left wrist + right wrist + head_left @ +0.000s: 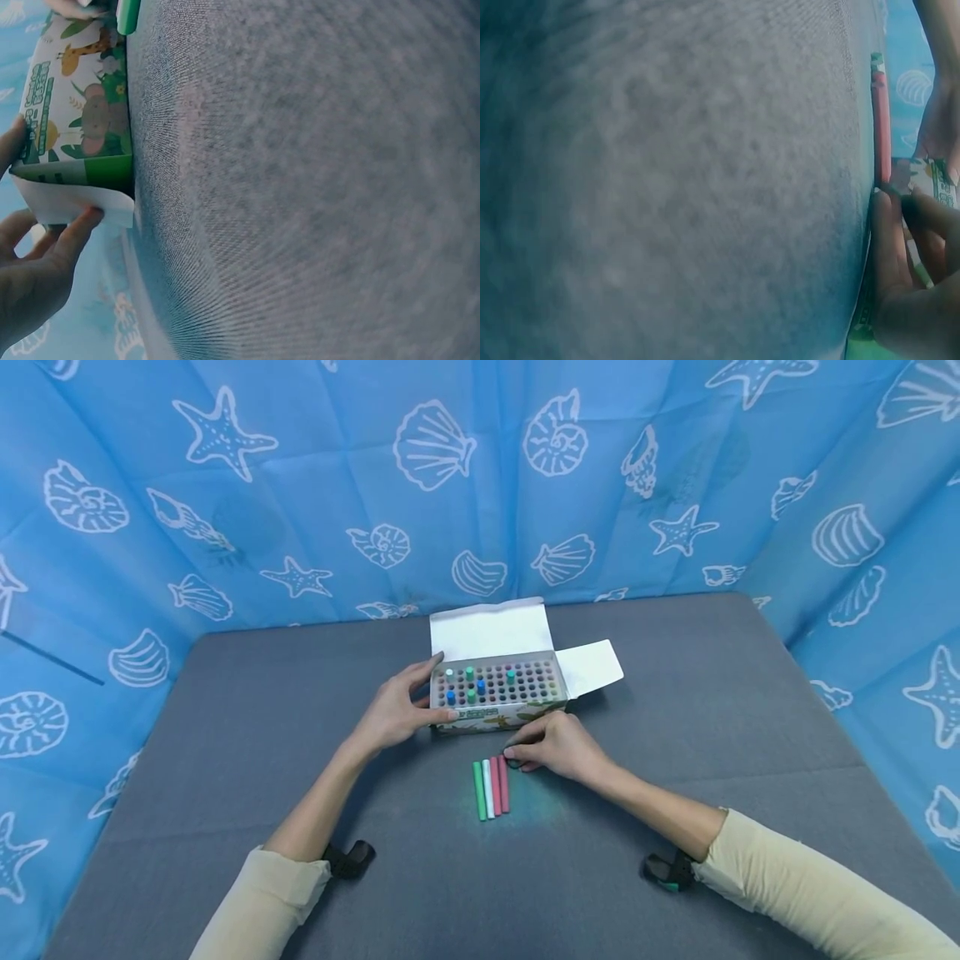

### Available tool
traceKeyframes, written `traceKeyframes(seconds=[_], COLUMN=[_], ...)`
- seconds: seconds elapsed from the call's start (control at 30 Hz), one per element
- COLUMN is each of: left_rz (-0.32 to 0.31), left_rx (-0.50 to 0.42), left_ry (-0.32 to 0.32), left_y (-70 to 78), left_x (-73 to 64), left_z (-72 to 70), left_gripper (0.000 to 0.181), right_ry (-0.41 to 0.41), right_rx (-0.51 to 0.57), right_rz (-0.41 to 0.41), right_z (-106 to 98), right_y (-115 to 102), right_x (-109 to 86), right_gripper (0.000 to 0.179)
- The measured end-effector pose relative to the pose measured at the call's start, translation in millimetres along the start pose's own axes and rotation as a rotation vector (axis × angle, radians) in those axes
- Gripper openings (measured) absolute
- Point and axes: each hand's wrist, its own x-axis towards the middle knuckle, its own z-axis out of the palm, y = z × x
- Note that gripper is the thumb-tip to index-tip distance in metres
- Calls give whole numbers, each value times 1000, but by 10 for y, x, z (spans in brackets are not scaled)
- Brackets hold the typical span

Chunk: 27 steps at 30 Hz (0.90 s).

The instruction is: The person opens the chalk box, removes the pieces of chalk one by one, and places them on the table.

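Note:
My left hand [392, 708] grips the left end of an open chalk box [487, 717], thumb on its front and fingers round the far side. In the left wrist view its fingertips are at a white end flap [71, 201]. Inside, several blue, green and white chalk sticks stand in a holed insert [536, 681]. In front of the box lie a green chalk stick [479, 792], a white chalk stick [488, 789] and two red ones, side by side. My right hand [561, 747] pinches the far end of the rightmost red chalk stick [504, 785].
The box's white lid [491, 631] stands raised at the back, and a side flap [590, 667] sticks out to the right. A grey cloth [262, 727] covers the table. Behind it hangs a blue curtain [315, 485] with shell prints. Each wrist wears a black strap.

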Motion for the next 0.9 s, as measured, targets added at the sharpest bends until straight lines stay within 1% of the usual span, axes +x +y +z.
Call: traceKeyframes(seconds=[0.1,0.23,0.33,0.4,0.5,0.73,0.9], left_rz=[0,6,4,4,6,5,23], left_rx=[4,4,7,8,2,-10,0], left_ry=[0,-2,0,3,5,-1,-10], left_y=[-5,-11,-20,-20,-5,4,-10], left_x=[1,7,5,1,-5,-4,-19], left_z=[-8,-14,-17,-17,-16,-10,-20], left_gripper=[91,91,90,91,91,91,91], right_ry=[-30,-82,-104,-107,-98,-74,-36], right_rx=[11,57,73,64,36,-4,-22], right_rz=[-29,-89,-138,-170,-213,-284,-324], right_z=[-37,-114,-164,-193,-241,-342,-410], right_y=[-15,-50,-96,-136,-192,-277,-328], right_x=[1,-3,-12,-20,-29,-6,20], right_gripper=[19,24,23,22,21,21,19])
